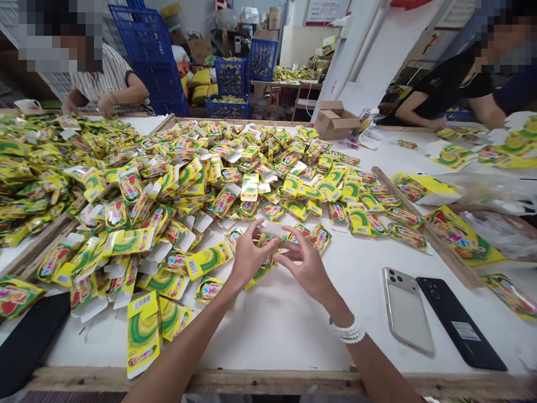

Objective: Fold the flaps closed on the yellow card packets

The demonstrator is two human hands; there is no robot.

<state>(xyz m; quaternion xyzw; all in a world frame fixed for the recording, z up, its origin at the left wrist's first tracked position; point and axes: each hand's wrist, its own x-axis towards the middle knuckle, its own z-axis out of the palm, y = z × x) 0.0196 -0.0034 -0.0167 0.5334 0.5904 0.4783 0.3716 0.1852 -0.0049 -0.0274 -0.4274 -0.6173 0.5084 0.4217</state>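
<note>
The left hand pinches a yellow carton between thumb and fingers, toward the tabletop's near edge; I can't tell whether the right hand grips.

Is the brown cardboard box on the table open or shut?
Open; the brown cardboard box has its top flaps spread apart.
</note>
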